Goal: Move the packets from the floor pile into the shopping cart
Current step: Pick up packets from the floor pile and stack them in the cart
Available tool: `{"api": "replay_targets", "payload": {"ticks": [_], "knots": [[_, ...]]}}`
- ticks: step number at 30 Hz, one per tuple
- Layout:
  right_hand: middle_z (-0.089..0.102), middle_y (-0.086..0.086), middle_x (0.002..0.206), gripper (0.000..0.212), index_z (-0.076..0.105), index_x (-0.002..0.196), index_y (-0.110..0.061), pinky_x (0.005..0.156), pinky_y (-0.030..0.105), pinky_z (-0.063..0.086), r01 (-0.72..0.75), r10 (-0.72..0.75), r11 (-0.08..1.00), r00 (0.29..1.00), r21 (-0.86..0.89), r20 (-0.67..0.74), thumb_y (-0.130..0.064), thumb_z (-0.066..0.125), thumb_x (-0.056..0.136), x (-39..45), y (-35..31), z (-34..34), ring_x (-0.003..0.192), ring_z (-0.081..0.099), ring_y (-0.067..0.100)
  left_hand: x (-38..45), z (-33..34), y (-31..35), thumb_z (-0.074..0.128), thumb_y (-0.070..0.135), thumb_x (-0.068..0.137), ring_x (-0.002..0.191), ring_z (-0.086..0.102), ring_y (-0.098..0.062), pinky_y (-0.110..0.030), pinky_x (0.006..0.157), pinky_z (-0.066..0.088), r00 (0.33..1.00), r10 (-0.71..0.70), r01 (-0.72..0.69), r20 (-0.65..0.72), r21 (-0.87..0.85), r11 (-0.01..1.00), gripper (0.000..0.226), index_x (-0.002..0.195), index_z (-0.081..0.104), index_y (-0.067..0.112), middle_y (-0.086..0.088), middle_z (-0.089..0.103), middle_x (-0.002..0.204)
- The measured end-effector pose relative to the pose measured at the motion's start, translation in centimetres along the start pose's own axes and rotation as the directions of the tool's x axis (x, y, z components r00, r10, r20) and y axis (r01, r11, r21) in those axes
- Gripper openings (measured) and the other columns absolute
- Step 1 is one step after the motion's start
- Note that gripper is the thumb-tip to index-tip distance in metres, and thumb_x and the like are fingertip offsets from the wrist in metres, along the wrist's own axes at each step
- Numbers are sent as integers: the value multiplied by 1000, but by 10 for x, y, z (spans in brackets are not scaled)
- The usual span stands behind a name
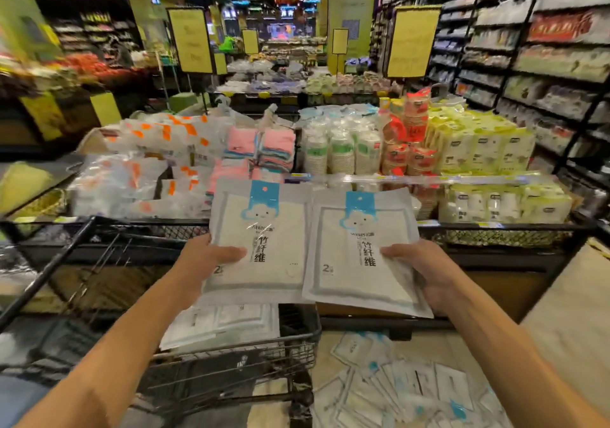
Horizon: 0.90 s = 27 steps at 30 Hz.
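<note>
Two packets are held up, one in each hand, side by side above the cart (231, 355). The left hand (204, 259) grips the left packet (260, 242) by its lower left edge, thumb lying across the front, the other fingers hidden behind it. The right hand (425, 272) grips the right packet (356, 252) by its lower right edge in the same way, thumb on the front. Both packets are white and flat, each with a blue cloud figure at the top and black characters down the middle. Their inner edges overlap slightly, the right one in front.

Inside the cart, under the left packet, lies a stack of packets (221, 327); three or so edges show, but the exact count cannot be told. On the floor to the right of the cart sprawls the pile (406, 391), a dozen or more packets lying overlapped, too blurred to count.

Beyond the cart a display surface (495, 234) carries pink cloth bundles (260, 150), stacks of paper cups (343, 150) and yellow-wrapped rolls (485, 150). Shelves (541, 57) line the right side.
</note>
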State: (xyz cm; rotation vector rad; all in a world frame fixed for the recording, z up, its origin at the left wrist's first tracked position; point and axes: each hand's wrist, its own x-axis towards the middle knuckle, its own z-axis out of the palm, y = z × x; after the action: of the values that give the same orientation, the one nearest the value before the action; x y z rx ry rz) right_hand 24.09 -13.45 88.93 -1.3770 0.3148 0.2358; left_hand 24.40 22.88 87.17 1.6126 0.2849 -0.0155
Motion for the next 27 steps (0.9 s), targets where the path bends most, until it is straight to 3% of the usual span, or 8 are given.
{"api": "replay_targets", "payload": {"ticks": [3,9,15,17,21,27], "knots": [[78,18,102,32,68,120,-1,68,40,65,-35,36,999,999,-8,34,3,72,88,10,20,61,88,78,33,3,-62,-12,81,2,75,98,72,-40,-52,92,56,999,-29,29,-31,3,1000,43,116,68,-2,-17,77,102],[78,21,99,23,67,114,2,54,36,62,-122,122,992,986,-13,109,6,66,92,34,48,150,77,78,32,21,-151,-39,88,10,68,100,71,-38,-58,96,53,987,-108,110,-121,9,994,50,113,69,5,-12,78,100],[79,17,98,21,68,111,-3,55,33,62,-117,122,992,983,-40,137,5,68,91,91,67,186,78,79,28,55,-175,-74,84,2,75,98,71,-36,-54,93,55,964,-181,177,-194,-38,984,37,109,69,6,-10,78,97],[79,17,101,22,69,111,-3,63,38,64,-126,134,990,980,-58,146,5,68,91,122,76,198,82,79,30,74,-178,-87,83,2,76,99,71,-36,-55,94,55,951,-219,209,-217,-69,975,39,112,68,5,-11,78,101],[78,18,108,36,68,123,-2,95,57,57,-162,176,982,968,-93,181,2,74,87,195,99,220,99,76,38,114,-178,-110,81,3,79,100,72,-34,-55,96,55,929,-278,266,-246,-83,960,41,118,67,4,-10,78,105],[78,15,110,36,68,123,-5,95,59,57,-253,283,953,939,-169,194,-6,77,89,290,133,253,101,76,36,181,-183,-142,77,-4,81,89,74,-28,-37,69,57,871,-365,327,-328,-166,930,29,108,69,5,-6,78,95]]}}
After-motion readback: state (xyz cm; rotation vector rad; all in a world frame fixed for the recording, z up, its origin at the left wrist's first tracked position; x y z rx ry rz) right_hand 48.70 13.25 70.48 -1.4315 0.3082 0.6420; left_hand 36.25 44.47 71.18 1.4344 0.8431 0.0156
